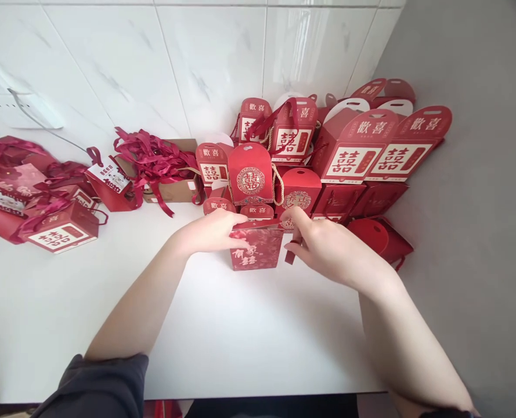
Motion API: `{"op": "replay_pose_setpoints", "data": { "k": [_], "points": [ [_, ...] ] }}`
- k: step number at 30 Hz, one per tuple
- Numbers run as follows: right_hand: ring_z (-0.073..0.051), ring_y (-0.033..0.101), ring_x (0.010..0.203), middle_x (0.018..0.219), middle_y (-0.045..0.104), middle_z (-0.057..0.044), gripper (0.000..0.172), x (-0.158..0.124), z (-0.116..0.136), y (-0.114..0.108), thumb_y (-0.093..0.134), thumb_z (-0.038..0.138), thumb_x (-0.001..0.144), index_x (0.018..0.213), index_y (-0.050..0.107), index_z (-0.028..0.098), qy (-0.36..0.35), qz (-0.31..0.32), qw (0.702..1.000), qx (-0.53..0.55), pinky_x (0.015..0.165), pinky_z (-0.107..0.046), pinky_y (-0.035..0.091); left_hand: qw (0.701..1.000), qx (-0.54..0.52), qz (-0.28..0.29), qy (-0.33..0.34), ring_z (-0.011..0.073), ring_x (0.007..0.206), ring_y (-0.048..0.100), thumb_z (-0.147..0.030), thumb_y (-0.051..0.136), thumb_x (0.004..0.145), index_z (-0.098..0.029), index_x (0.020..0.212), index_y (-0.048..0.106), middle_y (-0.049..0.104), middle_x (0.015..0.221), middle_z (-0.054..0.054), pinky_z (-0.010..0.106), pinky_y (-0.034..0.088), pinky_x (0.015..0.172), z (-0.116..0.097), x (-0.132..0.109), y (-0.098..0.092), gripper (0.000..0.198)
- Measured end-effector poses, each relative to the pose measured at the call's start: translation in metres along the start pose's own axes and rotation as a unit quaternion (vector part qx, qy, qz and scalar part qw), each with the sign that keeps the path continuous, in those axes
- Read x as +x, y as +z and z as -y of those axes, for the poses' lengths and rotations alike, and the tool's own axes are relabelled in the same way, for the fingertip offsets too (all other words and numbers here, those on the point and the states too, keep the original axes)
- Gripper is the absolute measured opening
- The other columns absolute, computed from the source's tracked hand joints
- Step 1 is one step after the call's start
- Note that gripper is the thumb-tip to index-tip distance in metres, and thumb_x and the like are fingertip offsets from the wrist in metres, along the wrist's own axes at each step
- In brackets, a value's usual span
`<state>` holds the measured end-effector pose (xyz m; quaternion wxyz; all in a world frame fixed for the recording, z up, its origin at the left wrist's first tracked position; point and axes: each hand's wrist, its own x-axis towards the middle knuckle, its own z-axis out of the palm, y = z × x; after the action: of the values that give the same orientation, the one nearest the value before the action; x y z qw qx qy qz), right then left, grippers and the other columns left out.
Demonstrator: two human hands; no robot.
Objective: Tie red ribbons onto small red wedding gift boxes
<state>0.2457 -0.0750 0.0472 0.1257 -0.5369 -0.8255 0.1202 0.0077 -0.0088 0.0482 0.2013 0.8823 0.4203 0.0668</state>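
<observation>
Many boxes (pixel 351 162) stand folded at upper right, while at centre our left hand (pixel 215 230) clasps a small box (pixel 264 255), seemingly unfinished, our right hand (pixel 323 244) pinching ribbon (pixel 289 256).

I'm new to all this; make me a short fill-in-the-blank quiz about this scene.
1. The left hand touches a red box standing on a table coloured ____.
2. Tangled ribbons are heaped in a box coloured ____.
3. The hand nearer the grey wall is the ____ one.

Missing words: white; brown; right.
</observation>
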Motion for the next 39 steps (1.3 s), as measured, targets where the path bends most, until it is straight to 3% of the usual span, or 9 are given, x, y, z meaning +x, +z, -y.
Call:
{"op": "replay_pose_setpoints", "data": {
  "k": [3, 9, 15, 19, 22, 27, 32, 35, 39],
  "points": [
    [-0.022, 0.065, 0.072, 0.076, 0.07, -0.002, 0.031, 0.009, -0.011, 0.002, 0.057, 0.015, 0.089, 0.119, 0.051, 0.021, -0.022, 0.035, 0.998, 0.038, 0.063, -0.026, 0.041, 1.0, 0.017, 0.001, 0.018, 0.0124, 0.053, 0.048, -0.034, 0.06, 0.082, -0.016, 0.068, 0.065, 0.056, 0.058, -0.001, 0.025, 0.029, 0.052, 0.011, 0.005, 0.003, 0.023],
    [-0.019, 0.063, 0.07, 0.079, 0.068, -0.002, 0.015, 0.012, -0.013, 0.005, 0.062, 0.021, 0.088, 0.102, 0.063, 0.021, -0.064, 0.089, 0.993, 0.04, 0.061, -0.025, 0.041, 0.998, -0.039, 0.03, 0.043, 0.0134, 0.06, 0.055, -0.035, 0.062, 0.081, -0.018, 0.077, 0.074, 0.065, 0.066, -0.001, 0.025, 0.038, 0.057, 0.019, 0.008, 0.005, 0.021],
    [-0.013, 0.059, 0.062, 0.077, 0.069, 0.002, 0.01, 0.018, -0.015, 0.006, 0.06, 0.016, 0.088, 0.085, 0.067, 0.021, -0.103, 0.106, 0.98, 0.131, 0.058, -0.023, 0.04, 0.983, 0.037, -0.175, -0.035, 0.0236, 0.098, 0.064, -0.03, 0.064, 0.082, -0.022, 0.126, 0.058, 0.065, 0.117, 0.008, 0.034, 0.049, 0.08, 0.006, 0.011, 0.021, 0.045],
    [-0.012, 0.062, 0.067, 0.079, 0.071, 0.003, 0.011, 0.026, -0.018, 0.009, 0.061, 0.015, 0.088, 0.087, 0.07, 0.02, -0.174, 0.169, 0.933, 0.266, 0.064, -0.022, 0.045, 0.987, -0.052, -0.149, -0.044, 0.0213, 0.094, 0.067, -0.039, 0.039, 0.098, -0.026, 0.125, 0.058, 0.071, 0.099, 0.004, 0.035, 0.05, 0.085, -0.011, 0.002, 0.021, 0.035],
    [-0.016, 0.068, 0.078, 0.086, 0.072, -0.002, 0.009, 0.028, -0.019, 0.011, 0.067, 0.022, 0.087, 0.094, 0.071, 0.017, -0.18, 0.201, 0.866, 0.421, 0.073, -0.026, 0.052, 0.984, -0.109, -0.138, -0.033, 0.0224, 0.102, 0.067, -0.05, 0.046, 0.094, -0.026, 0.12, 0.061, 0.072, 0.105, 0.004, 0.035, 0.05, 0.089, -0.02, -0.004, 0.017, 0.039],
    [-0.018, 0.071, 0.079, 0.083, 0.073, -0.004, 0.018, 0.028, -0.022, 0.009, 0.076, 0.029, 0.084, 0.092, 0.068, 0.016, -0.13, 0.051, 0.801, 0.582, 0.076, -0.029, 0.058, 0.984, -0.134, -0.12, -0.017, 0.026, 0.111, 0.065, -0.048, 0.064, 0.083, -0.026, 0.127, 0.056, 0.069, 0.119, 0.006, 0.037, 0.051, 0.091, -0.022, -0.004, 0.018, 0.05],
    [-0.019, 0.072, 0.084, 0.093, 0.072, -0.005, 0.028, 0.038, -0.031, 0.017, 0.073, 0.041, 0.086, 0.091, 0.058, 0.018, -0.061, -0.027, 0.81, 0.583, 0.075, -0.029, 0.056, 0.979, -0.195, -0.06, 0.011, 0.0255, 0.118, 0.062, -0.044, 0.058, 0.089, -0.027, 0.135, 0.045, 0.065, 0.129, 0.008, 0.038, 0.05, 0.094, -0.025, 0.0, 0.026, 0.051],
    [-0.019, 0.071, 0.084, 0.094, 0.071, -0.006, 0.026, 0.043, -0.033, 0.026, 0.067, 0.042, 0.09, 0.093, 0.053, 0.019, -0.064, -0.038, 0.826, 0.559, 0.074, -0.03, 0.055, 0.987, -0.13, -0.096, -0.017, 0.0311, 0.115, 0.062, -0.049, 0.07, 0.077, -0.025, 0.132, 0.045, 0.067, 0.125, 0.01, 0.042, 0.049, 0.092, -0.029, 0.001, 0.033, 0.065],
    [-0.018, 0.067, 0.084, 0.092, 0.069, -0.004, 0.014, 0.04, -0.028, 0.025, 0.057, 0.034, 0.096, 0.092, 0.053, 0.021, -0.086, -0.121, 0.9, 0.409, 0.075, -0.029, 0.05, 0.982, -0.107, -0.146, -0.055, 0.025, 0.079, 0.069, -0.038, 0.065, 0.082, -0.022, 0.124, 0.05, 0.074, 0.097, 0.008, 0.035, 0.05, 0.07, -0.028, 0.004, 0.037, 0.047]
  ]
}}
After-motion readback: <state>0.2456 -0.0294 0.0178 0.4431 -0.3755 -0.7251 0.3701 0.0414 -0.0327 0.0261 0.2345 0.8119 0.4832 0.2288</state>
